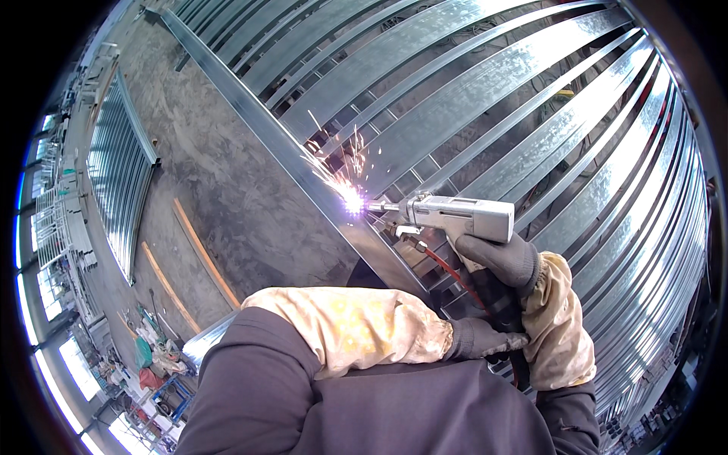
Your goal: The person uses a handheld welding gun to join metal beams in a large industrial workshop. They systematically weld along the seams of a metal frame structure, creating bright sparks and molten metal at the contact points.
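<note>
Welding gun (pixel 462 216) — right hand (pixel 497 258) gripping its handle — lies level, nozzle pointing left at steel beam (pixel 303 171)

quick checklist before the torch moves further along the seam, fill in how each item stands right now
1. Grip on the torch: right hand is wrapped around the handle of the silver welding gun. Ok.
2. Support: left hand rests against the right forearm sleeve under the gun. Ok.
3. Tip on the work: the nozzle meets the edge of the long steel frame rail, with a bright arc at that spot. Ok.
4. Hand cover: both hands wear dark gloves with pale sleeve covers. Ok.
5. Sparks: they fly up and left over the rail, away from the hands. Ok.
6. Hose: the red hose drops between the hands; its run below is hidden. Cannot tell.
</note>
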`<state>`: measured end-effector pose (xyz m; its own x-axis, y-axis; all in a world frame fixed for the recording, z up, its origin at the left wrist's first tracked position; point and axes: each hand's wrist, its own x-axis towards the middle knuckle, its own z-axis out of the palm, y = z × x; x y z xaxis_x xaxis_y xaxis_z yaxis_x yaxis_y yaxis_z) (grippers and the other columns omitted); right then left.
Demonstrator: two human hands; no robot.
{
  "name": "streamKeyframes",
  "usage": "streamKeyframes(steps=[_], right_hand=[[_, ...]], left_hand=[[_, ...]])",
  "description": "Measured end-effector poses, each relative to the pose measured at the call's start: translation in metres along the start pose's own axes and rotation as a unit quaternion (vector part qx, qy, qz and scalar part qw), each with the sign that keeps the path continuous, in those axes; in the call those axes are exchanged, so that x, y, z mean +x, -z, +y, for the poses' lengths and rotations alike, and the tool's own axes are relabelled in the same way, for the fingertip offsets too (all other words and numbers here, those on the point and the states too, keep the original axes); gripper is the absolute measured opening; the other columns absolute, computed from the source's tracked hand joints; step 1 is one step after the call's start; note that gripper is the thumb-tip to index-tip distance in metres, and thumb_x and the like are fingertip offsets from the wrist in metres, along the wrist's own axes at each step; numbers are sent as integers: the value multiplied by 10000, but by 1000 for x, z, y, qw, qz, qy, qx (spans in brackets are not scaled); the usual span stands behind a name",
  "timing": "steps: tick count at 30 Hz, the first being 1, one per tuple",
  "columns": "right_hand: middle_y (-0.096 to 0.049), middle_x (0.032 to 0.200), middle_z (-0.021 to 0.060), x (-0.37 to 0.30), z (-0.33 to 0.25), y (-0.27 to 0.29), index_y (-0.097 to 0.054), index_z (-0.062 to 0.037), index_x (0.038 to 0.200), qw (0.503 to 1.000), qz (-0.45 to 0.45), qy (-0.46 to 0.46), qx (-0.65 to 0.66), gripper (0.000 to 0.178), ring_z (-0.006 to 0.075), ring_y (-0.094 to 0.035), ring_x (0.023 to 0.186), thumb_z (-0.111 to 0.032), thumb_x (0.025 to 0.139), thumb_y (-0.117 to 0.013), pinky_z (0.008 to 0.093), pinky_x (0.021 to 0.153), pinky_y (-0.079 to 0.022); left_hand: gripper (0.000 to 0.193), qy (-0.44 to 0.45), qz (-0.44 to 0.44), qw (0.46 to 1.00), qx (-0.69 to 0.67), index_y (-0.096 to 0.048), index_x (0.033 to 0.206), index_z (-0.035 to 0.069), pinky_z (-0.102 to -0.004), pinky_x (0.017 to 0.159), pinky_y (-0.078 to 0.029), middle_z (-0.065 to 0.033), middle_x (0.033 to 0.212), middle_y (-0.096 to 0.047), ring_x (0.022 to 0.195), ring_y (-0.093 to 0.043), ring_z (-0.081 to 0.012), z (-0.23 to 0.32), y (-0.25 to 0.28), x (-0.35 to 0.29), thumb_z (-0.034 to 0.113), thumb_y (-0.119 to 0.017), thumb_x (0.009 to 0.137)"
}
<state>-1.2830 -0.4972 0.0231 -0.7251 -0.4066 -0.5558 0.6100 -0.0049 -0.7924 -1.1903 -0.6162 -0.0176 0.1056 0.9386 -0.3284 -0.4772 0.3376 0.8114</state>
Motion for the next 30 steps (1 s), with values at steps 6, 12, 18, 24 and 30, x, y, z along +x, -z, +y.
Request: streamKeyframes(steps=[6,12,18,24,30], right_hand=[[-662,930,66,0,5,-1,-551,12,1283,999,5,33,-1,395,119,-607,816,-200,954,-609,289,726,-514],[-661,914,57,-4,1,-2,-560,14,1261,1000,8,10,-11,381,120,-604,809,-210,954,-593,290,720,-512],[-666,894,49,-7,-5,-3,-574,12,1250,1000,-9,-22,-1,370,114,-608,813,-209,953,-590,288,720,-510],[-682,947,74,-13,-4,-6,-566,17,1275,1000,19,-2,4,397,128,-636,858,-196,943,-609,284,746,-517],[-656,1093,109,-28,-22,-8,-519,22,1337,982,73,-73,156,477,158,-648,878,-167,913,-632,287,729,-538]], left_hand=[[507,-20,111,990,-79,-674,1064,85,-323,648,-480,-21,792,-630,709,-574,-133,-5,-12,5,568,-568,949],[520,-38,102,991,-79,-671,1069,77,-330,631,-483,-33,795,-634,706,-583,-136,-12,-15,10,571,-555,955],[494,-52,105,990,-73,-664,1069,74,-321,612,-478,-34,796,-631,686,-573,-131,-6,-15,5,544,-552,966],[472,44,52,993,-97,-646,1104,75,-335,685,-495,-58,881,-638,771,-595,-153,16,-11,-4,518,-558,969],[514,64,47,993,-89,-637,1188,86,-340,770,-536,-100,1061,-665,877,-644,-176,63,6,-44,537,-591,947]])
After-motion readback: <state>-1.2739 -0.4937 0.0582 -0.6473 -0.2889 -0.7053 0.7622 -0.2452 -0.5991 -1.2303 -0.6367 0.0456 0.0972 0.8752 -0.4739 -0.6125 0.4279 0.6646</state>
